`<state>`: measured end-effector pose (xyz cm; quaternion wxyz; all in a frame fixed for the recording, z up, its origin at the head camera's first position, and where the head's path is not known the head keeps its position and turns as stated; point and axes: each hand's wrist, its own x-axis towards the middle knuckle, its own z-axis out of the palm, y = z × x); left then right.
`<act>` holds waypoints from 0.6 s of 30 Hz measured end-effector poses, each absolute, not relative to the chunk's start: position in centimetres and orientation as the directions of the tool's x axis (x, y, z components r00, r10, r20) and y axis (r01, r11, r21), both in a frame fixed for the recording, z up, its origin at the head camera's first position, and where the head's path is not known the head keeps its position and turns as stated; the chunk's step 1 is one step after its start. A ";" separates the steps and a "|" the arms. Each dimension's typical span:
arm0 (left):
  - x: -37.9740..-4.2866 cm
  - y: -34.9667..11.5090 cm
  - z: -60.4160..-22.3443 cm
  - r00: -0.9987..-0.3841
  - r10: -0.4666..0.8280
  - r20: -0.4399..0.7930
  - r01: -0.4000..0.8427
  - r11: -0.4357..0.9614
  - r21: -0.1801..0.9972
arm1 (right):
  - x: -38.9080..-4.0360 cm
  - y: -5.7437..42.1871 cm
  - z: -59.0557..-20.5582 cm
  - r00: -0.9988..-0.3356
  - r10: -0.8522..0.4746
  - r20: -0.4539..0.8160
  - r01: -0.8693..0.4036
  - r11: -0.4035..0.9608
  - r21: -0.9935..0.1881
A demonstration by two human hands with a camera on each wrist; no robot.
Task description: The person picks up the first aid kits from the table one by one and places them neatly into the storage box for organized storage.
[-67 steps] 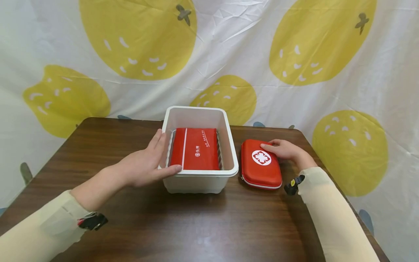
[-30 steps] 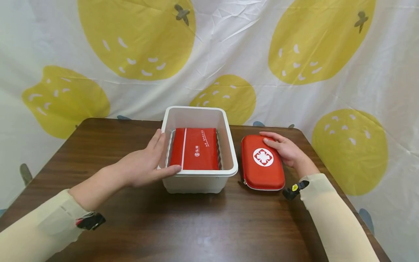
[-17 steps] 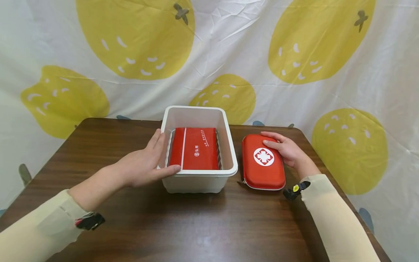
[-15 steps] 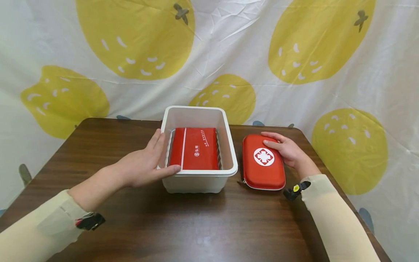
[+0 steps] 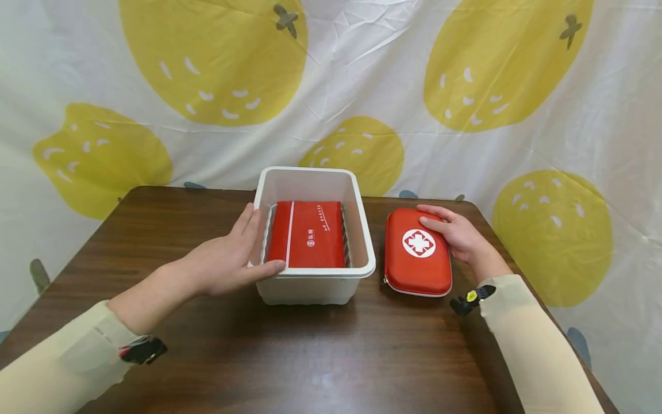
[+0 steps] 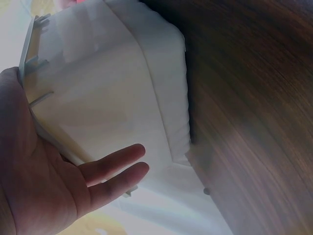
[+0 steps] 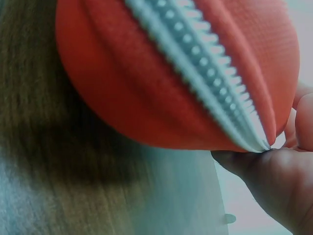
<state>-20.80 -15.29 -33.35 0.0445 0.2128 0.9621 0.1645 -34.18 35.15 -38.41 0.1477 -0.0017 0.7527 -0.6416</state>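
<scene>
My left hand (image 5: 222,261) clasps the white plastic bin (image 5: 314,275) at its 9 o'clock wall, thumb curled over the rim; a flat red pouch (image 5: 308,234) lies inside. At the bin's 3 o'clock, my right hand (image 5: 457,237) grips the rounded, fabric-textured first-aid case (image 5: 416,253), which looks raised off the worktop (image 5: 289,356). The smooth shell could slip from a shallow edge pinch, I'd say.
</scene>
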 end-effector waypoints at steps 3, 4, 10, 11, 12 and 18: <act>-20.8 -15.3 -33.4 -0.907 0.421 -0.017 0.391 0.857 0.335 | -34.3 35.0 -38.1 -0.958 -0.186 -0.218 0.188 0.168 -0.968; -20.8 -15.3 -33.3 -0.908 0.420 -0.017 0.390 0.858 0.335 | -34.3 34.9 -37.9 -0.958 -0.184 -0.219 0.188 0.170 -0.967; -20.7 -15.3 -33.3 -0.910 0.413 -0.019 0.383 0.859 0.339 | -34.4 34.5 -36.9 -0.957 -0.194 -0.215 0.178 0.191 -0.965; -20.7 -15.3 -33.3 -0.910 0.413 -0.019 0.383 0.859 0.340 | -34.4 34.5 -36.7 -0.957 -0.196 -0.215 0.177 0.194 -0.965; -20.7 -15.3 -33.3 -0.910 0.413 -0.019 0.383 0.858 0.342 | -34.4 34.4 -36.5 -0.957 -0.193 -0.217 0.181 0.190 -0.965; -20.8 -15.4 -33.3 -0.908 0.419 -0.020 0.387 0.855 0.345 | -34.5 34.0 -35.5 -0.955 -0.189 -0.231 0.192 0.201 -0.960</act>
